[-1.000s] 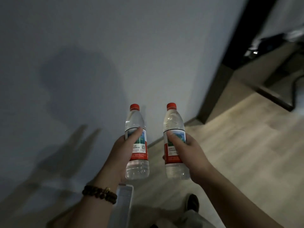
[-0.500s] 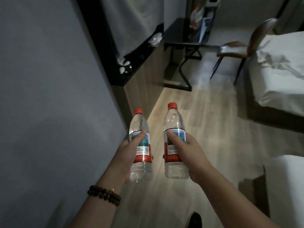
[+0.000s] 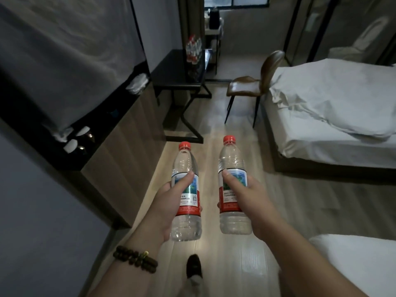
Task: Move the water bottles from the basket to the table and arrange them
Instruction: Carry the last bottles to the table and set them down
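The left hand point(image 3: 166, 202) is clamped around one water bottle point(image 3: 186, 196) and the right hand point(image 3: 249, 200) around another point(image 3: 232, 187), both upright and carried above the floor point(image 3: 214, 129). Several bottles point(image 3: 193, 50) already stand together on the dark surface point(image 3: 171, 71) ahead. These two await placing; the basket is out of view.

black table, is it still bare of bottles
No, a cluster of red-capped bottles already stands on the far end of the black table, while the hands carry two more.
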The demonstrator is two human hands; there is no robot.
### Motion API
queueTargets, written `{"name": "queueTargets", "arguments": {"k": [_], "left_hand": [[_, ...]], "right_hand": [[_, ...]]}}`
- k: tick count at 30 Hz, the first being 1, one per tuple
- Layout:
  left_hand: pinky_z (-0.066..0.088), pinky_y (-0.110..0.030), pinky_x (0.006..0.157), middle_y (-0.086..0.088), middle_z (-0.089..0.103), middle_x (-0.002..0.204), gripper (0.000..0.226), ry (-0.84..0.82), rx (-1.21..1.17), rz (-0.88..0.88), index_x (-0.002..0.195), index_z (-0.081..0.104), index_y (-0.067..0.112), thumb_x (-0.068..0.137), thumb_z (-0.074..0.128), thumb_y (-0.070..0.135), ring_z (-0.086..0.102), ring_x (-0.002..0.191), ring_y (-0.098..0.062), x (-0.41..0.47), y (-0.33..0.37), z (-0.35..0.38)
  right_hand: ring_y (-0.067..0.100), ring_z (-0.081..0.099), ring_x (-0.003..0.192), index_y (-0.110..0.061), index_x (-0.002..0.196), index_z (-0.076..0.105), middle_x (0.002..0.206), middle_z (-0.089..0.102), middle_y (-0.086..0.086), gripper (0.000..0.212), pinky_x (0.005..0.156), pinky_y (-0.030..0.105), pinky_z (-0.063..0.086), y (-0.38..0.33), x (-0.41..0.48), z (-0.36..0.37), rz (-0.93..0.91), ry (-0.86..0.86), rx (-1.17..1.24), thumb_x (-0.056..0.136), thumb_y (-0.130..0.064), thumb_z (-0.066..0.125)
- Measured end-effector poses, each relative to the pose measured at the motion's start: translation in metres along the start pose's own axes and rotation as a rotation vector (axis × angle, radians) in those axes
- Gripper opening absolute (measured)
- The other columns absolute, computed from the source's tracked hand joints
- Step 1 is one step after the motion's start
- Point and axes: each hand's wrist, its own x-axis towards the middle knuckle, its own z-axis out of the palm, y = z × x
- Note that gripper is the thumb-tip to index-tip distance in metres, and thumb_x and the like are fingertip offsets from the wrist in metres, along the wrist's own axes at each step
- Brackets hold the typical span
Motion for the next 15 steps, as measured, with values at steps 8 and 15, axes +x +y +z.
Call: {"name": "queueTargets", "arguments": {"k": [8, 15], "left_hand": [[0.063, -0.053, 0.082, -0.017, 0.076, 0.093, 0.051, -0.096, 0.091, -0.003, 0.115, 0.064, 0.016, 0.083, 0.077, 0.054, 0.074, 0.08, -0.034, 0.183, 0.099, 0.047], [0.059, -0.043, 0.072, -0.017, 0.074, 0.088, 0.058, -0.188, 0.103, 0.015, 0.118, 0.066, 0.009, 0.081, 0.081, 0.051, 0.073, 0.072, -0.031, 0.344, 0.194, 0.094]], "right_hand": [[0.026, 0.078, 0.083, -0.024, 0.114, 0.064, 0.095, 0.077, 0.008, 0.043, 0.081, 0.054, 0.064, -0.06, 0.178, -0.02, 0.017, 0.149, 0.006, 0.087, -0.056, 0.073], [0.034, 0.077, 0.083, -0.015, 0.108, 0.066, 0.086, 0.076, 0.012, 0.043, 0.083, 0.056, 0.062, -0.113, 0.328, -0.044, 0.0, 0.286, 0.105, 0.088, -0.051, 0.076]]}}
